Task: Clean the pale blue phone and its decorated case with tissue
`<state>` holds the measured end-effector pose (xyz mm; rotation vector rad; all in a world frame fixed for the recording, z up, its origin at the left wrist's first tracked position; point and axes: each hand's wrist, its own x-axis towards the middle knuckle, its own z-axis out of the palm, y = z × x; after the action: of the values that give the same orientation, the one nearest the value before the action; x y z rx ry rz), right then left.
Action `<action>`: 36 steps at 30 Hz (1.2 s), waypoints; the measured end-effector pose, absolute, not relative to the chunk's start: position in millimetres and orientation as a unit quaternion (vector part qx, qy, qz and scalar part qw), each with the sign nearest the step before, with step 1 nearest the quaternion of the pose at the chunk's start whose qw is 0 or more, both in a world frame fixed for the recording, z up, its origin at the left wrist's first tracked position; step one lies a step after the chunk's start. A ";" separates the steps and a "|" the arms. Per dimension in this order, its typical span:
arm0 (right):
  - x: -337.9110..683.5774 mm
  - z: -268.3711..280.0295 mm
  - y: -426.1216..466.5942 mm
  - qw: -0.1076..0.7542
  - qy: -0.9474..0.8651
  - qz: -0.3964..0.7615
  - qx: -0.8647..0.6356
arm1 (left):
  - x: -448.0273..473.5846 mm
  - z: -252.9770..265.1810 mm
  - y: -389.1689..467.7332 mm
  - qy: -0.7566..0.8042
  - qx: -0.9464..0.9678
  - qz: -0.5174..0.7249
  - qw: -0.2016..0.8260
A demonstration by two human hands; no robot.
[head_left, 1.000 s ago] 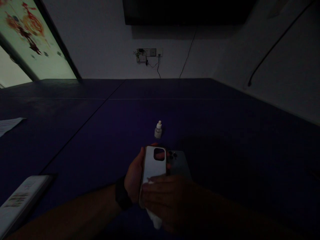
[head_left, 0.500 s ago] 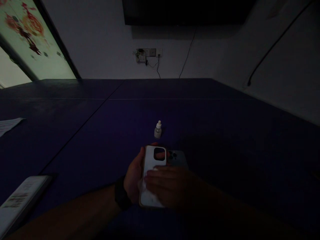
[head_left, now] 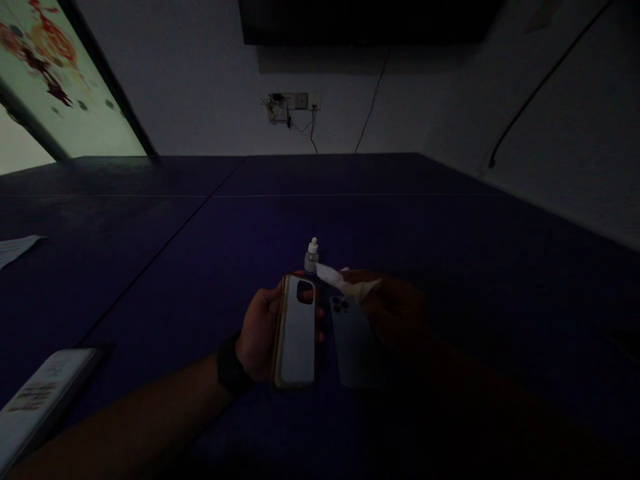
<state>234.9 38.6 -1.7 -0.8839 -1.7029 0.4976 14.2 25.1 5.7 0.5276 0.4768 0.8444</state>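
My left hand [head_left: 261,327] is wrapped round a phone case [head_left: 299,340] with a pale back, a brownish rim and a camera cut-out at its top. The case is tilted, and some fingertips show past its right edge. In my right hand [head_left: 397,303] a crumpled white tissue [head_left: 345,280] is pinched, raised to the right of the case and partly over the phone. The phone [head_left: 356,347] lies on the dark blue surface, camera lenses up, its right side lost in shadow. Just beyond the case stands a small dropper bottle [head_left: 311,259] with a white cap.
A white box [head_left: 45,393] with printing lies at the lower left. Farther back is a sheet of paper [head_left: 19,250] at the left edge. Wall sockets [head_left: 290,103] with cables and a dark screen [head_left: 370,20] are on the far wall. The room is dim.
My right hand has lifted the tissue off the back of the case and moved right and away from me. The left hand has tilted the case and shifted slightly left, uncovering the phone.
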 end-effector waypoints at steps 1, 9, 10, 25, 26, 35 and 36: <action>240.0 -4.1 44.9 0.562 -0.686 0.214 -0.410 | 14.2 8.8 26.5 0.243 0.272 0.406 0.838; 257.3 -20.8 80.4 0.560 -0.615 0.221 -0.510 | 4.8 39.2 42.6 0.415 0.602 0.280 0.623; 258.2 -22.1 82.3 0.556 -0.613 0.223 -0.515 | 2.3 43.5 43.9 0.458 0.663 0.261 0.531; 255.9 -34.1 88.1 0.499 -0.646 0.241 -0.525 | 15.3 22.4 47.7 0.625 0.779 -0.016 0.037; 255.4 -33.9 87.7 0.497 -0.648 0.241 -0.524 | 16.5 22.2 46.7 0.625 0.780 -0.020 0.034; 256.4 -36.8 91.2 0.502 -0.645 0.239 -0.524 | 17.7 23.8 43.6 0.621 0.783 -0.036 0.036; 257.6 -37.8 92.9 0.507 -0.639 0.238 -0.527 | 16.8 27.8 42.5 0.623 0.781 -0.033 0.030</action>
<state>257.6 92.9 -37.8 -1.2708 -1.5399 0.5748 16.8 42.5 27.8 2.4089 1.9203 -0.1030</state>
